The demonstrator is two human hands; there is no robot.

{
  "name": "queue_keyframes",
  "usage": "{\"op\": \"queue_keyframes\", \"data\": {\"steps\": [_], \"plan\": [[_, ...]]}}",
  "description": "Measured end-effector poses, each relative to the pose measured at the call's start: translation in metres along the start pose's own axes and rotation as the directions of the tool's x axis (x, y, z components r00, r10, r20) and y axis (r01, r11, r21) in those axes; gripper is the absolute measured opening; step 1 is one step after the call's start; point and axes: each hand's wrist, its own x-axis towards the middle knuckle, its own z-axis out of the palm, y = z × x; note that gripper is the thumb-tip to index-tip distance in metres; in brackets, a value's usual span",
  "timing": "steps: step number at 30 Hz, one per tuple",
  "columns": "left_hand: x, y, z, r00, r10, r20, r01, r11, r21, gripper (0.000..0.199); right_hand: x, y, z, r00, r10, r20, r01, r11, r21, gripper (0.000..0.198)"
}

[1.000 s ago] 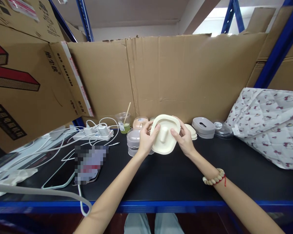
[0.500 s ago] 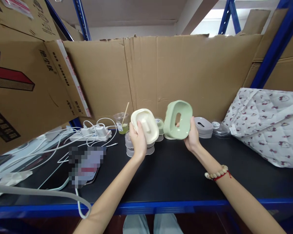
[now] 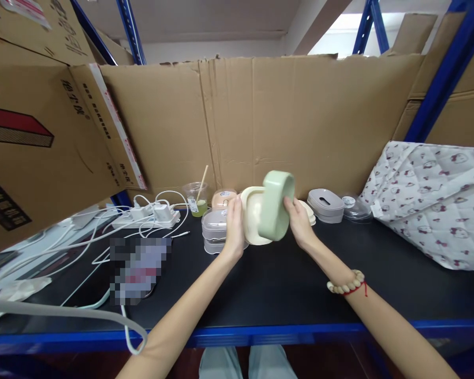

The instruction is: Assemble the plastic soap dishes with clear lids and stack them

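The left hand (image 3: 234,226) grips the left edge of a cream tray (image 3: 253,216), while the right hand (image 3: 300,223) pinches a green tray (image 3: 274,210) at its right side. Both trays are held up above the black tabletop (image 3: 284,295), the green one turned nearly edge-on and covering part of the cream one; whether they touch, I cannot tell. Just behind the left hand sits a stacked lilac box (image 3: 213,225); farther back are a peach box (image 3: 223,198), a cup with a straw (image 3: 199,205) and, to the right, a grey slotted box (image 3: 327,209).
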Motion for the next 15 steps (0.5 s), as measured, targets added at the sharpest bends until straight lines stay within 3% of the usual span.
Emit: {"op": "queue_keyframes", "data": {"steps": [3,5,7,9,12,15], "plan": [[-0.007,-0.001,0.004,0.997,-0.014,0.08,0.013,1.0,0.011,0.049,-0.007,0.001,0.005,1.0,-0.002,0.027,0.006,0.991,-0.136,0.053],[-0.01,0.0,0.005,0.998,0.012,0.059,-0.014,0.999,0.031,0.051,-0.009,0.002,0.007,1.0,-0.021,0.01,0.023,0.983,-0.183,0.057],[-0.01,0.002,0.005,0.999,0.032,0.013,-0.032,0.999,0.03,0.046,-0.011,0.001,0.009,1.0,-0.016,-0.006,0.015,0.988,-0.154,0.069],[-0.007,0.005,0.004,1.0,0.019,-0.013,-0.019,1.0,0.014,0.038,-0.01,-0.002,0.009,0.998,0.041,0.052,-0.036,0.996,-0.087,0.075],[-0.002,0.007,0.001,1.0,-0.013,-0.005,0.013,1.0,-0.001,0.034,-0.01,-0.008,0.008,0.97,0.134,0.204,-0.133,0.991,-0.018,0.063],[0.002,0.008,-0.001,0.999,-0.046,0.019,0.046,0.999,0.003,0.035,-0.01,-0.012,0.008,0.955,0.18,0.235,-0.188,0.982,0.013,0.058]]}}
